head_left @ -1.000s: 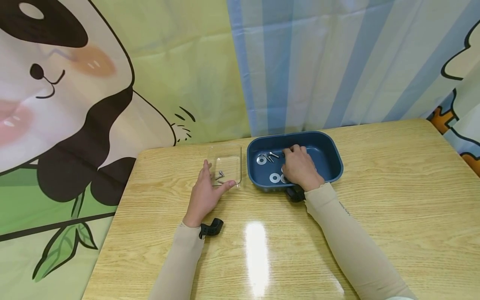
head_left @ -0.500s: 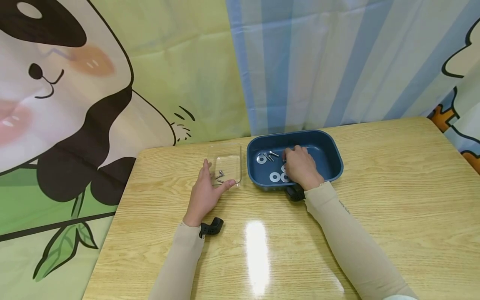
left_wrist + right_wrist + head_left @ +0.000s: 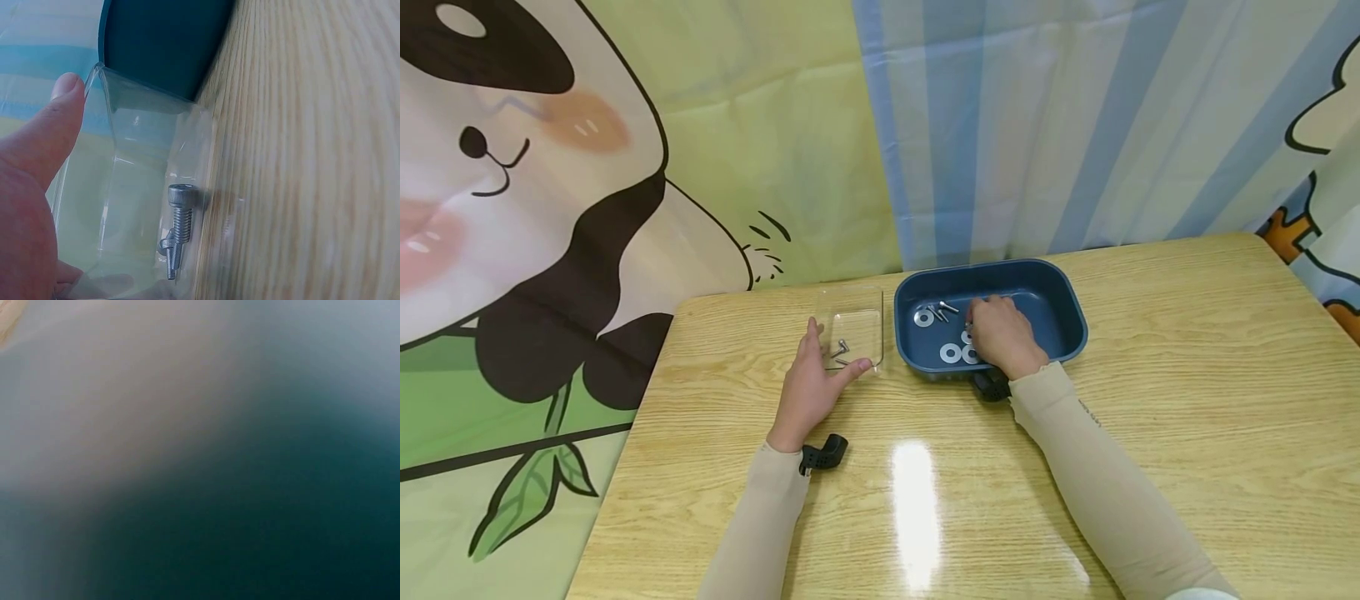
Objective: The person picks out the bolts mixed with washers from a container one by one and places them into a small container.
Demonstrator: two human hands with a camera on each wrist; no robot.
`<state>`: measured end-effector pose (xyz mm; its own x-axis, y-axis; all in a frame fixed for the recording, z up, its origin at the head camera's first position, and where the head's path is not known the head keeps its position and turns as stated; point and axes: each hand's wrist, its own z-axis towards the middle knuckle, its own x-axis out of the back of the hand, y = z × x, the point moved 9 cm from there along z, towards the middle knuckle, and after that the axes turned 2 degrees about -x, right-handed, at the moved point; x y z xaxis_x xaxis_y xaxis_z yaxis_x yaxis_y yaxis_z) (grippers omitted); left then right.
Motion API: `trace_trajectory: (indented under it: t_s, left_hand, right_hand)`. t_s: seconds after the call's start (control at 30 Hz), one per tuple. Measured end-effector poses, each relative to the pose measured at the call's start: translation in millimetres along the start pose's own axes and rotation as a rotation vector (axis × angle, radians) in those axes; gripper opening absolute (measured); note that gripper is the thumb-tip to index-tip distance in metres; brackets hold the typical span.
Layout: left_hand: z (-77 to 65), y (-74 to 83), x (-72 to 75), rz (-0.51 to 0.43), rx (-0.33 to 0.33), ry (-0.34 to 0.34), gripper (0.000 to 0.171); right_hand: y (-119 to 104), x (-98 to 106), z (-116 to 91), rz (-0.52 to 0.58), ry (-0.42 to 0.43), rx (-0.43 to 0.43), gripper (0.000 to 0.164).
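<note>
My left hand [image 3: 811,392] holds a clear plastic box [image 3: 857,300] at its near left, fingers along the left side and thumb by the near edge. Inside the box lie several socket-head screws [image 3: 182,215], seen closely in the left wrist view. My right hand [image 3: 1003,333] reaches down into a dark blue bin [image 3: 1060,333] with bent fingers. Its fingertips are mostly hidden, so whether they pinch anything is unclear. Flat washers [image 3: 951,353] and loose screws [image 3: 942,312] lie on the bin floor left of that hand. The right wrist view is blurred.
Box and bin stand side by side on a wooden table [image 3: 1000,500], near its back edge. A printed curtain [image 3: 805,150] hangs behind. Black wrist mounts [image 3: 825,452] sit at both wrists.
My right hand has shifted very slightly inside the blue bin, and a bit more of the washers beside it shows. My left hand and the clear box stay put.
</note>
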<state>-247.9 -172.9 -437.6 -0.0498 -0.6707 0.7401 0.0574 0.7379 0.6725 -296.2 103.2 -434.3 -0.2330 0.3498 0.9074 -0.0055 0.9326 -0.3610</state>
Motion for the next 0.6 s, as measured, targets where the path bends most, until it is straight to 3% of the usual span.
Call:
trace_trajectory:
  t_s: [0.6]
  left_hand:
    - [-0.4,0.4,0.5,-0.005,-0.008,0.007,0.125]
  right_hand:
    - [-0.9,2.8,-1.0,0.013,0.001,-0.011,0.028]
